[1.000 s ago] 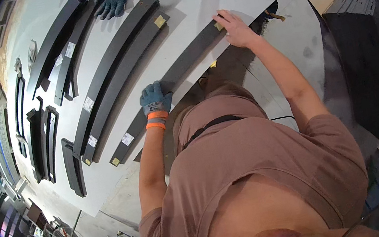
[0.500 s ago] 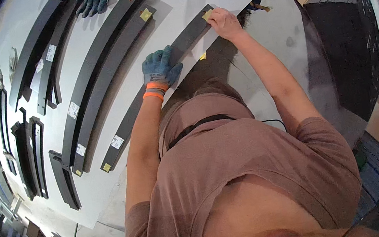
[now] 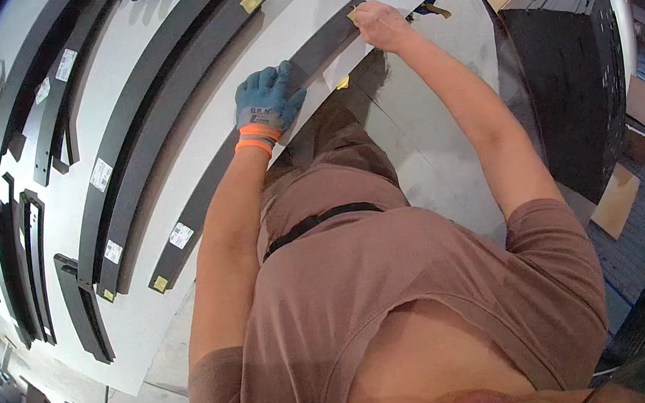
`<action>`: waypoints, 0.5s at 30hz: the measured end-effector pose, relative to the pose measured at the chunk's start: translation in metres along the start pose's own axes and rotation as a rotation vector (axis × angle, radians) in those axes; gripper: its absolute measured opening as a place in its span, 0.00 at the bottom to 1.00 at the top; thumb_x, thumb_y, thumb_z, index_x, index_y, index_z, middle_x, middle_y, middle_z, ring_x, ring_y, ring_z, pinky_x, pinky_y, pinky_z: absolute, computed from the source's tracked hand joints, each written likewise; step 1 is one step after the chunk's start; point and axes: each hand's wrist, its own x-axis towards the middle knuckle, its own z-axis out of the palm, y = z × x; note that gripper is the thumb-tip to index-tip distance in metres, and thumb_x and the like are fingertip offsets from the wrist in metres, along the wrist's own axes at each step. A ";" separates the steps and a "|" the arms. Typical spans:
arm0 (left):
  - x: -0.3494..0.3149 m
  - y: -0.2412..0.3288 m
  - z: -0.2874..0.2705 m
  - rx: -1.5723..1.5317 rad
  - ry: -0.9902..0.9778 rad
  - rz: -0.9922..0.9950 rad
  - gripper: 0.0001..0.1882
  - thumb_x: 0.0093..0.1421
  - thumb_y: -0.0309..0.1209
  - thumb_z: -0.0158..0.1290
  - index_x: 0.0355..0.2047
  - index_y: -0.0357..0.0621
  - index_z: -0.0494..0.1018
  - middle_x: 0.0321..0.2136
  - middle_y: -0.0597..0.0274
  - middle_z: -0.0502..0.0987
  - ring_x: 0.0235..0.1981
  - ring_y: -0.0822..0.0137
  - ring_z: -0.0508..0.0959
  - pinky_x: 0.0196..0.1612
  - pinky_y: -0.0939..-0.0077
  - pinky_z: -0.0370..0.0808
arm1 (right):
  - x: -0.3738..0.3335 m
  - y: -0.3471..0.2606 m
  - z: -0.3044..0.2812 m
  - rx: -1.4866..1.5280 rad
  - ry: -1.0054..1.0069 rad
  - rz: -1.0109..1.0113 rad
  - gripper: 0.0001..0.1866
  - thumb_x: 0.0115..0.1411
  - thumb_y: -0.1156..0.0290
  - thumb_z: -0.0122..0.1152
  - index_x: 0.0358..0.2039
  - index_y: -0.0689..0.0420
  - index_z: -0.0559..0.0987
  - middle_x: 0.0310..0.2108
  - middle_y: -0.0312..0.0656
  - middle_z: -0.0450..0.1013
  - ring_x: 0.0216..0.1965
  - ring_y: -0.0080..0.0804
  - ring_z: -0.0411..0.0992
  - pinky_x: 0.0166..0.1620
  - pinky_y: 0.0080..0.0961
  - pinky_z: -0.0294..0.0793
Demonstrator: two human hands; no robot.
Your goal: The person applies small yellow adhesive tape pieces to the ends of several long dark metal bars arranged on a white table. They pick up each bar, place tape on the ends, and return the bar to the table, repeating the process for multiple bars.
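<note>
On dk bar [image 3: 210,184] w/ wht label [image 3: 180,235]: L hand [image 3: 264,99] spread, R hand [image 3: 381,25] pinched on ylw tape [image 3: 352,17]

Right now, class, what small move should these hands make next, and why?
Probably a gentle lift of the yellow patch by the bare right hand: that hand is at the patch, on the upper-right end of the dark bar, while the gloved left hand lies across the bar, where it could steady it.

Rows of labelled bars [image 3: 206,188] suggest a workshop.
</note>
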 end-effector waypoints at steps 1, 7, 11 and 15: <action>-0.001 -0.001 0.000 -0.006 0.000 0.003 0.34 0.62 0.53 0.57 0.65 0.52 0.70 0.51 0.58 0.76 0.50 0.54 0.76 0.53 0.55 0.72 | 0.001 0.001 0.000 -0.022 -0.024 -0.020 0.05 0.56 0.76 0.56 0.31 0.58 0.80 0.32 0.44 0.76 0.39 0.46 0.77 0.46 0.39 0.79; -0.001 -0.001 0.005 0.058 -0.033 0.012 0.35 0.62 0.52 0.57 0.65 0.50 0.69 0.52 0.59 0.75 0.50 0.54 0.76 0.52 0.56 0.72 | -0.001 0.010 0.003 0.001 -0.029 -0.112 0.07 0.55 0.78 0.56 0.35 0.57 0.79 0.35 0.44 0.75 0.41 0.45 0.75 0.46 0.37 0.79; 0.001 -0.001 0.003 0.035 -0.046 0.011 0.34 0.62 0.52 0.57 0.65 0.50 0.69 0.53 0.59 0.75 0.50 0.54 0.75 0.53 0.55 0.72 | 0.000 0.009 0.001 -0.087 -0.038 -0.144 0.07 0.54 0.78 0.58 0.35 0.58 0.79 0.37 0.45 0.75 0.42 0.44 0.75 0.47 0.37 0.79; 0.001 0.000 0.003 0.050 -0.040 0.009 0.34 0.63 0.51 0.56 0.65 0.49 0.69 0.53 0.59 0.75 0.51 0.54 0.75 0.54 0.55 0.72 | 0.005 0.010 -0.007 0.123 -0.012 -0.018 0.06 0.57 0.76 0.58 0.35 0.60 0.80 0.33 0.50 0.76 0.40 0.50 0.77 0.48 0.42 0.78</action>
